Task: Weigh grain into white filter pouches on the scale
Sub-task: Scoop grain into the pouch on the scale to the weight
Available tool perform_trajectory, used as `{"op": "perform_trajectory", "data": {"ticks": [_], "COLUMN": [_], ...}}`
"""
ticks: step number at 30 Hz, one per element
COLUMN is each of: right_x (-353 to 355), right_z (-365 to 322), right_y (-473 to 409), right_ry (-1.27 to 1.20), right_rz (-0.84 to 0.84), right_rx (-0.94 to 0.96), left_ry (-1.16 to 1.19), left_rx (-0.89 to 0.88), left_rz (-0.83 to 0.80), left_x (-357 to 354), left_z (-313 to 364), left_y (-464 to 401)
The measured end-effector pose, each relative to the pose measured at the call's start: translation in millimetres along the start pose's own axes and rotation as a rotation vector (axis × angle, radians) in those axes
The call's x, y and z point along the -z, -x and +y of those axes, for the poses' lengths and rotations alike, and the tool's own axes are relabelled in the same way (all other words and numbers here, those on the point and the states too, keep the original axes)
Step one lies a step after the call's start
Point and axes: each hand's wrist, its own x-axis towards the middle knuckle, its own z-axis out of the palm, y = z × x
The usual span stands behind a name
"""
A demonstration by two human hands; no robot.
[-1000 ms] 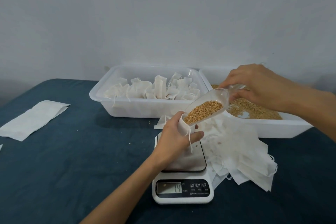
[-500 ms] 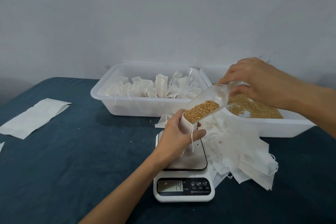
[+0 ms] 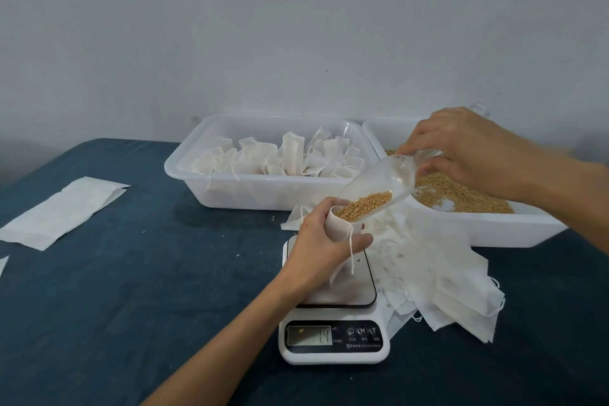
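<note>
The left hand (image 3: 324,249) grip pinches a pouch (image 3: 336,224) above the scale (image 3: 333,333); at 1 o'clock, the right hand (image 3: 468,148) grip pinches a tilted scoop (image 3: 389,181) of grain (image 3: 365,204).

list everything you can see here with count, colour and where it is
table: one, dark blue, under everything
scale: one, white with a steel platform, front centre, display reads 14
pouch: one, white, held open over the scale
scoop: one, clear, tilted into the pouch mouth
grain: golden, in the scoop and in the right tub
left tub: one, white, back centre, full of filled pouches
right tub: one, white, back right
empty pouches: a pile, white, right of the scale
paper: one sheet, white, far left
left hand: holds the pouch
right hand: holds the scoop handle
</note>
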Motion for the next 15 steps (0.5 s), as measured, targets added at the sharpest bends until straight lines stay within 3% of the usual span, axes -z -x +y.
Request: {"op": "perform_trajectory", "data": {"ticks": [15], "right_x": [-2.8], "right_z": [0.3], "right_y": [2.6], "right_ry": [-0.029], "right_rz": [0.015], "right_rx": [0.008], "left_ry": [-0.03], "left_rx": [0.011], "left_rz": [0.019], "left_x": [3.2], "left_z": [2.0], "left_y": [-2.4]}}
